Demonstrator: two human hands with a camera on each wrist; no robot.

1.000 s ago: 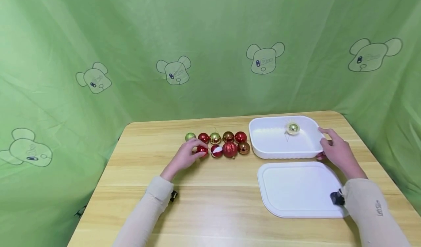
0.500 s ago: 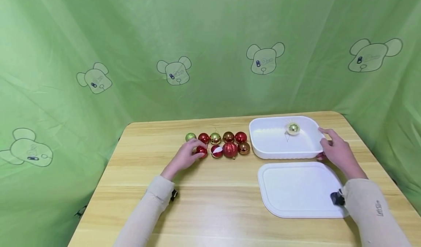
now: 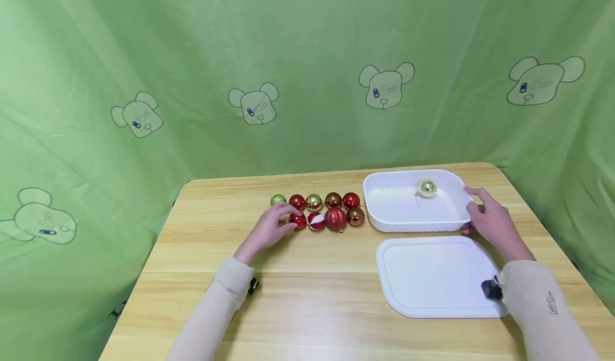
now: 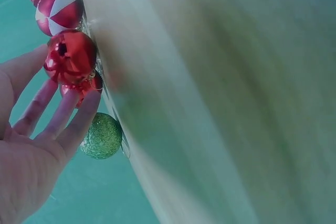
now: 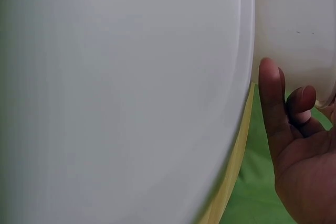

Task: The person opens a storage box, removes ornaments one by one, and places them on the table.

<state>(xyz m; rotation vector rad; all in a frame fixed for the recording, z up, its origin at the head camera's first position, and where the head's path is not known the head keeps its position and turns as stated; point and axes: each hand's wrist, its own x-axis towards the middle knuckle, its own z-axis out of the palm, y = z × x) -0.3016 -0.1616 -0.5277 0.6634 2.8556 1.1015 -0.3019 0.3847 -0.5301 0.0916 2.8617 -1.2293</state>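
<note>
My left hand [image 3: 269, 230] is at the left end of the front row of Christmas baubles, fingers spread and fairly straight beside a shiny red bauble [image 3: 298, 220]. In the left wrist view, the thumb and fingertips are close against that red bauble [image 4: 71, 56]; firm contact is hard to tell. A red-and-white bauble [image 3: 316, 221] lies to its right. My right hand [image 3: 492, 222] grips the right end of a white plastic box [image 3: 408, 226], with fingers at its rim and side. Inside the box lies one gold bauble [image 3: 427, 188] with a hanging loop.
Behind the front row stands another row, from a green glitter bauble [image 3: 277, 199] to a red one [image 3: 352, 200]. A large red glitter bauble [image 3: 336, 219] and a bronze one [image 3: 356, 216] fill the front row. A white lid [image 3: 439, 278] lies flat before the box.
The shiny red bauble first shifts slightly left, then right towards the red-and-white one, while the left hand barely moves. My right hand and the box stay put.
</note>
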